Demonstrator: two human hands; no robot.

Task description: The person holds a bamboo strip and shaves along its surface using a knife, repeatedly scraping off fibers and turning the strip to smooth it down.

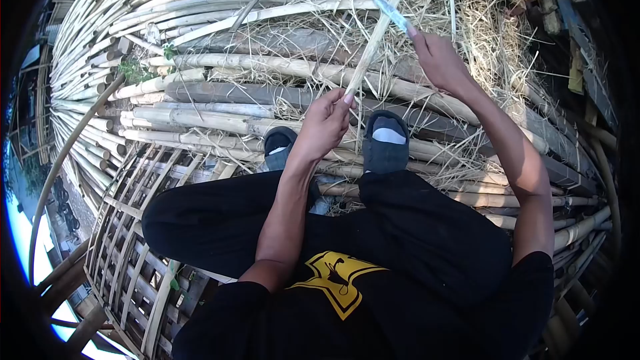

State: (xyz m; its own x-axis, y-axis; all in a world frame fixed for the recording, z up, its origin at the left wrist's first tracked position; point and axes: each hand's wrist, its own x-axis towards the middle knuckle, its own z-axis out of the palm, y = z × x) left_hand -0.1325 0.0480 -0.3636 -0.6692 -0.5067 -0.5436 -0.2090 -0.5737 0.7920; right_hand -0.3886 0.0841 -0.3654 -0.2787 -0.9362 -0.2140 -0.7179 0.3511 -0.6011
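My left hand (327, 120) is closed around the lower end of a pale bamboo strip (371, 47), which slants up and away to the right. In my right hand (441, 60) is a knife (389, 9), gripped with the thumb or a finger along its back. Its bluish blade points up and left and crosses over the strip near the strip's far end. Whether the edge touches the strip I cannot tell. The knife's handle is hidden inside my fingers.
Thin bamboo shavings (490, 47) lie heaped beyond my right hand. Long bamboo poles (233, 63) run crosswise under my feet in sandals (387, 150). A woven bamboo lattice (133, 247) stands at the lower left, and a curved pole (63, 160) arcs along the left side.
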